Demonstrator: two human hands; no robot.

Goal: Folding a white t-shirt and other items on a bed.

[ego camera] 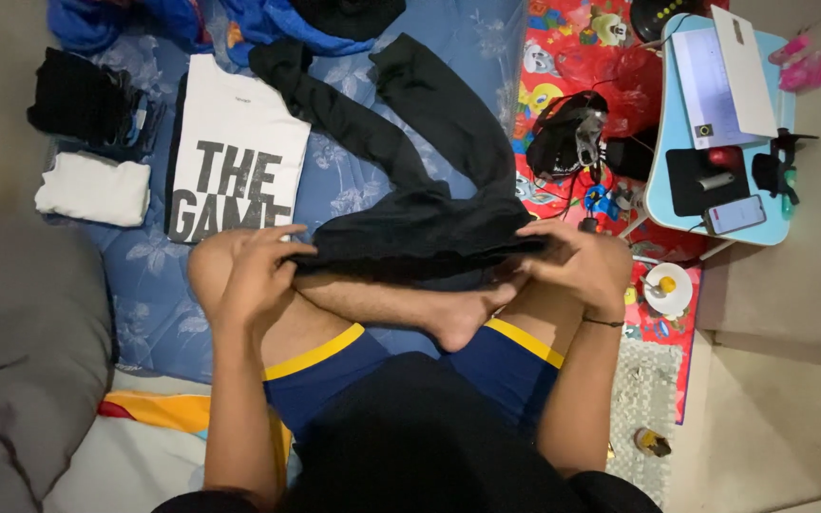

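currently the left hand (260, 269) is gripping, fingers curled, the left edge of the black trousers (410, 180); the right hand (567, 258) is pinching the right edge. the trousers are lying over the crossed legs, extending onto the blue floral sheet (334, 185), beside a white t-shirt (239, 152).

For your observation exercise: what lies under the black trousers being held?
Under the black trousers, gripped by the left hand and right hand, lie a blue floral sheet and the person's crossed legs. Whatever is beneath their middle is covered.
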